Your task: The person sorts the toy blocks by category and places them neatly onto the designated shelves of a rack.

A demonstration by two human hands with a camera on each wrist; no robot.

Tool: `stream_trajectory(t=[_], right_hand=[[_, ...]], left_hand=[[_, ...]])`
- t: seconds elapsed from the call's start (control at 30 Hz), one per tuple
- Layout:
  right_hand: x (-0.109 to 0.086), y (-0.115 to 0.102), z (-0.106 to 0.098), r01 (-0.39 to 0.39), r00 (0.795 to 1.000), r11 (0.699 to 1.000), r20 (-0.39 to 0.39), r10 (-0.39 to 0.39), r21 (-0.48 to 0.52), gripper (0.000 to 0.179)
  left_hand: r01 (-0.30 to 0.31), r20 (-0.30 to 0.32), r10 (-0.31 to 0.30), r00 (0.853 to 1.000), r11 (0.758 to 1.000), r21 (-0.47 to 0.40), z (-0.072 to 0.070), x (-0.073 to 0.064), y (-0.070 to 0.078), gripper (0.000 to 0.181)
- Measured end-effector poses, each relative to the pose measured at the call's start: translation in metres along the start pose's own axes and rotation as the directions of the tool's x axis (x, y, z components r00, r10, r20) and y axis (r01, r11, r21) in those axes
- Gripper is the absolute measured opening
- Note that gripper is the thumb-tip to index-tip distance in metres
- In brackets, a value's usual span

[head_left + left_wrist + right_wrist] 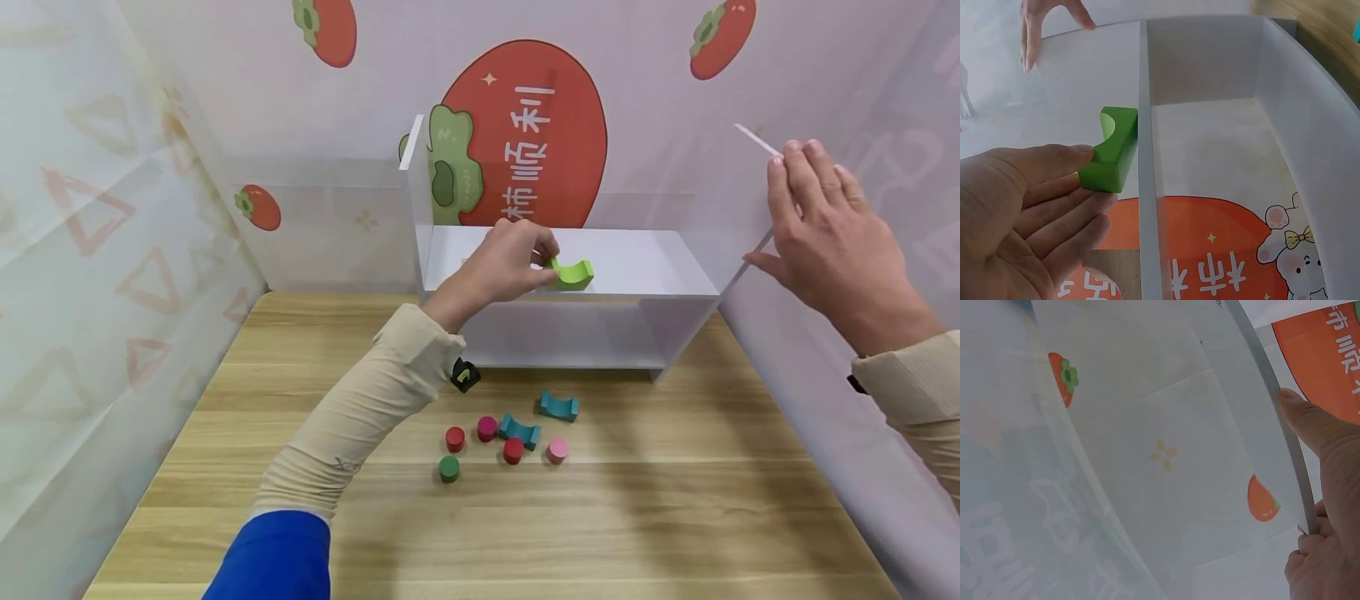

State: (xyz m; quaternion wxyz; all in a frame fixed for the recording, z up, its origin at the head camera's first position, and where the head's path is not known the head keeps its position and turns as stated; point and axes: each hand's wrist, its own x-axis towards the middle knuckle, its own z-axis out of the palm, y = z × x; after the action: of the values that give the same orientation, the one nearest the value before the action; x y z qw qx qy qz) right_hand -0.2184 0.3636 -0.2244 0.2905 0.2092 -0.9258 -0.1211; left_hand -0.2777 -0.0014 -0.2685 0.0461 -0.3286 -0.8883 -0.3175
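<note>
My left hand (517, 258) pinches a light-green block with a curved notch (573, 275) between thumb and fingers, at the front edge of the white shelf unit's upper board (637, 258). In the left wrist view the green block (1110, 153) lies against the board, notch facing away from it. A wood-coloured block (1125, 269) with a curved cutout is partly hidden beyond the fingers. On the right, my right hand (832, 225) rests on the upper corner of the unit's right side panel (727, 200), fingers extended. Its thumb (1297, 406) touches the panel's edge in the right wrist view.
On the wooden table (637, 500) before the unit lie two teal notched blocks (558, 407) and several small cylinders, among them a green one (449, 468) and a pink one (557, 451). A black object (465, 375) shows beside the left sleeve. Printed wall sheets stand around.
</note>
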Motion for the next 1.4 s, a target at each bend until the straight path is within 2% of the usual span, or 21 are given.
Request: stream_trajectory(t=[0.33, 0.5, 0.67, 0.77, 0.87, 1.03, 1.2, 1.4], right_hand=[[-0.001, 0.0, 0.001, 0.004, 1.0, 1.0, -0.024, -0.004, 0.011, 0.117], [0.0, 0.0, 0.002, 0.008, 1.0, 1.0, -0.023, -0.008, 0.013, 0.118], [0.0, 0.0, 0.003, 0.008, 1.0, 1.0, -0.016, -0.008, 0.007, 0.118], [0.0, 0.0, 0.003, 0.007, 1.0, 1.0, -0.006, -0.007, -0.003, 0.119], [0.0, 0.001, 0.002, 0.012, 1.0, 1.0, -0.014, -0.012, -0.006, 0.119], [0.001, 0.001, 0.001, 0.01, 1.0, 1.0, -0.017, -0.011, -0.009, 0.119], [0.0, -0.001, 0.001, 0.002, 1.0, 1.0, -0.011, -0.001, 0.009, 0.119], [0.001, -0.002, 0.002, 0.01, 0.999, 1.0, -0.042, -0.009, 0.006, 0.119]], left_hand=[[0.006, 0.064, -0.018, 0.998, 0.985, 0.175, -0.002, 0.002, 0.005, 0.017], [0.01, 0.073, -0.026, 0.997, 0.978, 0.209, -0.001, 0.002, 0.006, 0.015], [0.019, 0.056, -0.032, 0.998, 0.973, 0.232, -0.004, -0.005, 0.01, 0.025], [0.0, 0.034, -0.009, 0.999, 0.97, 0.242, -0.008, -0.017, 0.016, 0.032], [-0.044, 0.024, 0.04, 0.999, 0.97, 0.238, -0.011, -0.032, 0.021, 0.036], [-0.114, 0.081, 0.1, 0.992, 0.974, 0.194, -0.012, -0.062, 0.022, 0.039], [-0.133, 0.163, 0.104, 0.981, 0.976, 0.175, 0.0, -0.089, 0.008, 0.044], [-0.067, 0.242, 0.035, 0.97, 0.99, 0.124, 0.025, -0.118, -0.021, 0.045]])
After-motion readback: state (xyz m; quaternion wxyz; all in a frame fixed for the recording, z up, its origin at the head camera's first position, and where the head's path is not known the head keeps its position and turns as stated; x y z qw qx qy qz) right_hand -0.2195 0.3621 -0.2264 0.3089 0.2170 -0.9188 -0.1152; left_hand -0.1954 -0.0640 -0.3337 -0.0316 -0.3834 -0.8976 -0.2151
